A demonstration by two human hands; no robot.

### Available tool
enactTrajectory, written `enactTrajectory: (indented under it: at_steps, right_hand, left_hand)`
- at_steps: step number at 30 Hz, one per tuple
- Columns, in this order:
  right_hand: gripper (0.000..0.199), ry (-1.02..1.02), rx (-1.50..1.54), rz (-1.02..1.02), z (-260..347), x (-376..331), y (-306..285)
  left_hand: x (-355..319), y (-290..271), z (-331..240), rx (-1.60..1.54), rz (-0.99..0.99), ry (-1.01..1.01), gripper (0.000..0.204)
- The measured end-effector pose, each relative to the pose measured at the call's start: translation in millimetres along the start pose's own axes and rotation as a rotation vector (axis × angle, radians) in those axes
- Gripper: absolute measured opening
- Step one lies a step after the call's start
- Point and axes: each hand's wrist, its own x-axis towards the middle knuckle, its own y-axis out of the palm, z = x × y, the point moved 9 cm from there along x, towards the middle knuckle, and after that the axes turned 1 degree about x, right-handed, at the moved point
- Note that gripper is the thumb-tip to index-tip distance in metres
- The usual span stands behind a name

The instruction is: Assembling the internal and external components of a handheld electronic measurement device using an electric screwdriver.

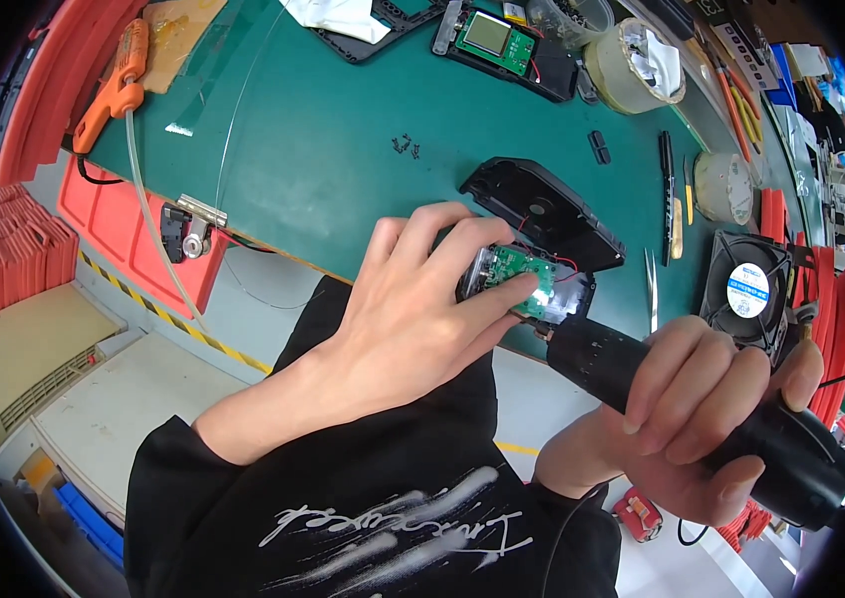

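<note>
One electric screwdriver point(682, 409), black, is gripped in the right hand point(711, 419), fingers wrapped tight round its barrel. Its tip is lost in glare at one green circuit board point(527, 271) seated in a black housing point(532, 284) at the near edge of the green mat point(323, 149). The left hand point(413, 309) lies over that housing, fingers together and pressing down, covering most of its left side. One detached black cover point(542, 209) rests just behind. Two tape rolls point(632, 65), one cooling fan point(749, 289) and one orange tool point(116, 85) are well apart. Small screws point(405, 146) are too tiny to count.
</note>
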Motion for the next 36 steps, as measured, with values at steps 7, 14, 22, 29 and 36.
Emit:
enactTrajectory:
  at_steps: [7,14,22,29,36]
  right_hand:
    - [0.055,-0.035,-0.027,-0.016,1,-1,1]
    - [0.054,-0.026,-0.014,0.031,0,-1,3]
    - [0.054,-0.067,-0.07,0.027,17,-4,-9]
    - [0.058,-0.045,-0.131,0.074,12,-7,-17]
    - [0.072,0.048,-0.182,0.103,5,-9,-17]
  left_hand:
    - [1,1,-2,0.017,-0.003,0.021,0.044]
    - [0,-1,-1,0.031,0.001,0.02,0.046]
    - [1,-1,0,-0.018,0.041,0.004,0.05]
    - [1,-1,-1,0.029,0.031,0.015,0.046]
    - [2,1,-3,0.02,0.008,0.014,0.044]
